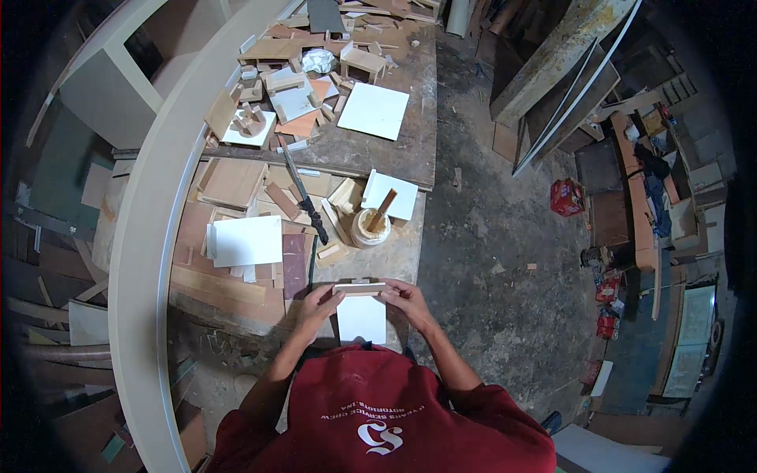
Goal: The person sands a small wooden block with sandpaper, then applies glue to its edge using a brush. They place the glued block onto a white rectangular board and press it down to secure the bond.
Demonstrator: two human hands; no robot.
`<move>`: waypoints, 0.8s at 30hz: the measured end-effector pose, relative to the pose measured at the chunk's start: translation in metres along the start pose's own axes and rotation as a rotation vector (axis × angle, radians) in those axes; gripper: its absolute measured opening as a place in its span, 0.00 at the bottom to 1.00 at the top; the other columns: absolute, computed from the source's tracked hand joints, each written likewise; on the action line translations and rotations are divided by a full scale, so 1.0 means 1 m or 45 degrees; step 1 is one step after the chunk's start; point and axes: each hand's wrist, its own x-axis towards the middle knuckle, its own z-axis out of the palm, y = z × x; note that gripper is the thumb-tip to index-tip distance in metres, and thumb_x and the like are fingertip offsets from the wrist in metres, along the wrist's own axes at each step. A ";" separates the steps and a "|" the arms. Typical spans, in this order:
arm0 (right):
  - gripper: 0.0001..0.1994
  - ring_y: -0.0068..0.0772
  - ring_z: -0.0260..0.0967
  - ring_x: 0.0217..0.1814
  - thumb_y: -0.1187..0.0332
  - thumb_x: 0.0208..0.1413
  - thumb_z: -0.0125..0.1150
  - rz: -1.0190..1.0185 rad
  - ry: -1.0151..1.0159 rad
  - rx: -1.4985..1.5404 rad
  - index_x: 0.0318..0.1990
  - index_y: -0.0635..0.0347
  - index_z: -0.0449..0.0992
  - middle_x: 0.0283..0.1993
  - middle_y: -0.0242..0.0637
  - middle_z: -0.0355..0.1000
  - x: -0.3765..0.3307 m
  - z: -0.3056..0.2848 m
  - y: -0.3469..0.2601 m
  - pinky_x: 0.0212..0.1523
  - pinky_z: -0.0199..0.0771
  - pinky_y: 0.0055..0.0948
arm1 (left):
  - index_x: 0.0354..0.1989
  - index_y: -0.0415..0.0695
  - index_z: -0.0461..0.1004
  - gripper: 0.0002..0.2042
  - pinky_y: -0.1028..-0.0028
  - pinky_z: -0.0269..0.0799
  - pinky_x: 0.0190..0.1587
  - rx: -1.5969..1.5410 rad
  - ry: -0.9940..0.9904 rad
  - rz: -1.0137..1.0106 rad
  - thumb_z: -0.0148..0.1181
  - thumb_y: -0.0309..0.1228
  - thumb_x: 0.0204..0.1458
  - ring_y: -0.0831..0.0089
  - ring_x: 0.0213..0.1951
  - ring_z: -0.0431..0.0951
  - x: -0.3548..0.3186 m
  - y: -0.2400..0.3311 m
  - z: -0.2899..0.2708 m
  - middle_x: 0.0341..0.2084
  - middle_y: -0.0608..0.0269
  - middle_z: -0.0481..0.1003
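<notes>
My left hand (315, 303) and my right hand (407, 303) are closed on the two ends of a short wooden strip (360, 291) with a pale edge, close in front of my body. A white rectangular panel (361, 320) extends from the strip toward my red shirt; whether the two are joined, I cannot tell. Just beyond my hands, on the bench, stands a round white pot (363, 233) with a brown stick (383, 206) leaning in it. Beside the pot lies another white panel (400, 197).
Several wood offcuts and white boards cover the bench (418, 150). A long dark-handled tool (303, 193) lies across it. To the left, a long pale frame (142, 236) curves past. On the right floor sits a red box (567, 197), near a leaning post (552, 63).
</notes>
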 end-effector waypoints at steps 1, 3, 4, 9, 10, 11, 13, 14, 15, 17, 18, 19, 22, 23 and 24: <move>0.21 0.19 0.71 0.43 0.67 0.55 0.66 -0.010 -0.004 -0.011 0.56 0.63 0.73 0.43 0.31 0.76 0.001 0.000 0.001 0.47 0.71 0.21 | 0.52 0.40 0.73 0.19 0.78 0.71 0.42 0.005 0.007 -0.005 0.63 0.38 0.55 0.81 0.39 0.73 -0.003 0.004 0.002 0.36 0.71 0.73; 0.22 0.19 0.71 0.43 0.68 0.55 0.67 -0.031 -0.011 -0.034 0.56 0.64 0.73 0.43 0.32 0.76 0.003 0.002 0.003 0.47 0.71 0.20 | 0.51 0.39 0.73 0.19 0.79 0.70 0.44 -0.001 -0.015 0.032 0.64 0.36 0.55 0.81 0.39 0.73 0.001 -0.001 0.001 0.38 0.70 0.74; 0.21 0.19 0.71 0.43 0.69 0.55 0.67 -0.028 -0.008 0.007 0.56 0.64 0.73 0.43 0.32 0.76 0.004 0.003 0.004 0.47 0.71 0.20 | 0.51 0.39 0.73 0.19 0.79 0.70 0.44 -0.004 -0.028 0.050 0.64 0.36 0.55 0.81 0.40 0.73 0.002 -0.002 0.002 0.38 0.69 0.75; 0.19 0.19 0.71 0.44 0.70 0.55 0.66 -0.049 0.017 0.139 0.53 0.66 0.73 0.45 0.32 0.75 0.008 0.008 0.013 0.46 0.72 0.19 | 0.50 0.37 0.73 0.18 0.79 0.69 0.45 0.075 -0.017 0.109 0.65 0.34 0.54 0.81 0.40 0.73 0.004 0.000 0.004 0.39 0.67 0.75; 0.19 0.20 0.71 0.44 0.71 0.55 0.66 -0.055 0.017 0.129 0.53 0.66 0.73 0.45 0.32 0.75 0.009 0.009 0.014 0.46 0.72 0.19 | 0.50 0.37 0.73 0.18 0.79 0.69 0.44 0.089 -0.015 0.124 0.65 0.34 0.54 0.80 0.40 0.73 0.003 0.000 0.004 0.38 0.67 0.75; 0.18 0.20 0.72 0.44 0.71 0.55 0.65 -0.061 0.016 0.119 0.53 0.66 0.73 0.45 0.32 0.75 0.009 0.009 0.016 0.46 0.72 0.19 | 0.50 0.37 0.73 0.18 0.78 0.70 0.44 0.094 -0.013 0.127 0.65 0.34 0.54 0.80 0.40 0.74 0.004 -0.001 0.004 0.38 0.67 0.76; 0.17 0.20 0.72 0.44 0.72 0.56 0.65 -0.075 0.019 0.103 0.52 0.67 0.73 0.45 0.32 0.75 0.009 0.010 0.015 0.46 0.72 0.19 | 0.49 0.38 0.73 0.18 0.78 0.70 0.43 0.105 -0.012 0.133 0.65 0.33 0.54 0.80 0.39 0.74 0.006 -0.004 0.003 0.37 0.67 0.76; 0.17 0.20 0.72 0.44 0.72 0.56 0.64 -0.083 0.021 0.096 0.52 0.67 0.73 0.45 0.32 0.75 0.009 0.011 0.014 0.46 0.72 0.19 | 0.49 0.38 0.73 0.17 0.78 0.70 0.43 0.162 -0.007 0.145 0.65 0.33 0.54 0.80 0.39 0.74 0.007 -0.003 0.002 0.37 0.67 0.76; 0.17 0.20 0.72 0.45 0.73 0.56 0.64 -0.090 0.024 0.089 0.52 0.67 0.73 0.45 0.32 0.75 0.008 0.012 0.012 0.46 0.72 0.19 | 0.49 0.37 0.73 0.17 0.78 0.70 0.42 0.220 -0.003 0.158 0.65 0.33 0.54 0.80 0.39 0.74 0.007 -0.002 0.002 0.37 0.67 0.76; 0.17 0.19 0.72 0.45 0.73 0.56 0.64 -0.084 0.008 0.110 0.52 0.67 0.73 0.45 0.33 0.75 0.005 0.015 0.006 0.45 0.72 0.19 | 0.48 0.37 0.73 0.17 0.78 0.69 0.42 0.295 0.009 0.178 0.64 0.34 0.55 0.81 0.38 0.73 0.007 -0.001 0.001 0.36 0.67 0.76; 0.17 0.19 0.71 0.45 0.73 0.56 0.64 -0.080 0.000 0.121 0.52 0.67 0.73 0.45 0.33 0.75 0.005 0.016 0.004 0.45 0.72 0.19 | 0.47 0.37 0.74 0.16 0.79 0.68 0.41 0.312 0.013 0.186 0.63 0.35 0.55 0.81 0.37 0.72 0.007 -0.002 0.001 0.35 0.67 0.75; 0.17 0.19 0.71 0.44 0.73 0.56 0.64 -0.091 0.007 0.110 0.52 0.67 0.73 0.45 0.32 0.75 0.005 0.015 0.005 0.44 0.72 0.19 | 0.47 0.37 0.74 0.16 0.79 0.67 0.41 0.329 0.015 0.194 0.62 0.36 0.56 0.81 0.37 0.72 0.007 -0.001 0.003 0.35 0.67 0.75; 0.17 0.17 0.71 0.41 0.73 0.56 0.64 -0.111 0.025 0.079 0.52 0.67 0.73 0.43 0.31 0.76 0.006 0.014 0.009 0.41 0.71 0.17 | 0.46 0.37 0.74 0.16 0.78 0.67 0.41 0.287 0.002 0.205 0.62 0.36 0.56 0.81 0.37 0.72 0.005 0.002 0.005 0.35 0.67 0.75; 0.17 0.16 0.71 0.40 0.73 0.56 0.64 -0.110 0.029 0.069 0.52 0.66 0.73 0.42 0.30 0.76 0.007 0.014 0.010 0.40 0.71 0.17 | 0.46 0.37 0.74 0.16 0.78 0.67 0.41 0.293 -0.002 0.213 0.62 0.36 0.56 0.81 0.37 0.72 0.005 0.002 0.004 0.35 0.68 0.75; 0.17 0.16 0.71 0.39 0.73 0.56 0.64 -0.110 0.033 0.060 0.52 0.66 0.74 0.42 0.30 0.76 0.007 0.013 0.012 0.39 0.71 0.16 | 0.46 0.37 0.74 0.16 0.78 0.67 0.41 0.298 -0.006 0.220 0.62 0.36 0.56 0.81 0.37 0.72 0.006 0.001 0.004 0.34 0.68 0.75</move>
